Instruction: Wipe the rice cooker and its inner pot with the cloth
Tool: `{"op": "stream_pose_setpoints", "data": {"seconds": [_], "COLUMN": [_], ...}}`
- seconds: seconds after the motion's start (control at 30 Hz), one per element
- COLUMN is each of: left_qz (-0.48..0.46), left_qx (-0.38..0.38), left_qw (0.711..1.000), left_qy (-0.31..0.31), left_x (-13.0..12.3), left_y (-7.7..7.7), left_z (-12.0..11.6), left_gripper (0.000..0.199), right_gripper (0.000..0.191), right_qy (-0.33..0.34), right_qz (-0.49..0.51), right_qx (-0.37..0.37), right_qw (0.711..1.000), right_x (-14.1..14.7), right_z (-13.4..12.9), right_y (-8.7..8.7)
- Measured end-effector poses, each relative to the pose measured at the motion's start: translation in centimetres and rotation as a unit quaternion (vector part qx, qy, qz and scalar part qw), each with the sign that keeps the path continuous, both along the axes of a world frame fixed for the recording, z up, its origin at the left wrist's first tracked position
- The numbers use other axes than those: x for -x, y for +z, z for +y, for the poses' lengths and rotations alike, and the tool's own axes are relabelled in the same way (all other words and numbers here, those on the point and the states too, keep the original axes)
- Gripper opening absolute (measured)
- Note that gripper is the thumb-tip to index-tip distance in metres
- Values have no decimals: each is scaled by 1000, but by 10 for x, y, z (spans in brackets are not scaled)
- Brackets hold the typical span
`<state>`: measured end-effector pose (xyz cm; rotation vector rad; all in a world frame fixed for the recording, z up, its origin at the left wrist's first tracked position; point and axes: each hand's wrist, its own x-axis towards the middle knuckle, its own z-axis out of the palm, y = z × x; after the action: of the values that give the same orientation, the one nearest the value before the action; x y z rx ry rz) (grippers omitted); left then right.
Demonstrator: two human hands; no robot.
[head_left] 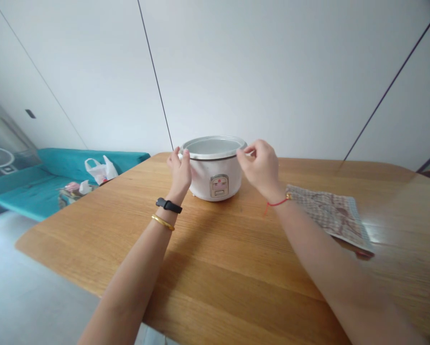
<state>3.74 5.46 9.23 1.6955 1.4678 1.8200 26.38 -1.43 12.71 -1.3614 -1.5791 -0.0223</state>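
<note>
A white rice cooker (pixel 215 179) without a lid stands on the wooden table, its control panel facing me. Inside its grey rim (pixel 215 156), a pale grey inner wall shows; the bottom is out of sight. At the left side of the rim, my left hand (pixel 180 168) is closed, thumb up against the edge and the other fingers partly hidden behind it. My right hand (pixel 258 163) pinches the rim's right side between thumb and curled fingers. Whether the fingers hold the outer body or an inner pot's lip, I cannot tell.
A folded patterned cloth (pixel 326 211) lies on the wooden table (pixel 215 268) to the right, over something dark at its near corner. Left of the table is a teal sofa (pixel 28 191) with a white plastic bag (pixel 102 170). A white panelled wall (pixel 254 72) rises behind.
</note>
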Motion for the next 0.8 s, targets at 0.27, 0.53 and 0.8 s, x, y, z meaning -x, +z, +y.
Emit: {"op": "stream_pose_setpoints", "data": {"seconds": [0.27, 0.53, 0.8], "left_qz": [-88, -30, 282], "left_qx": [17, -13, 245], "left_qw": [995, 999, 927], "left_qy": [47, 33, 23], "left_x": [13, 47, 133], "left_y": [7, 4, -59], "left_z": [6, 2, 4], "left_gripper": [53, 47, 50], "right_gripper": [58, 50, 41], "right_qy": [43, 9, -185], "right_qz": [-378, -448, -435], "right_qx": [16, 37, 154], "right_qw": [925, 893, 868], "right_x": [47, -88, -244], "right_z": [21, 52, 61], "right_y": [5, 6, 0]}}
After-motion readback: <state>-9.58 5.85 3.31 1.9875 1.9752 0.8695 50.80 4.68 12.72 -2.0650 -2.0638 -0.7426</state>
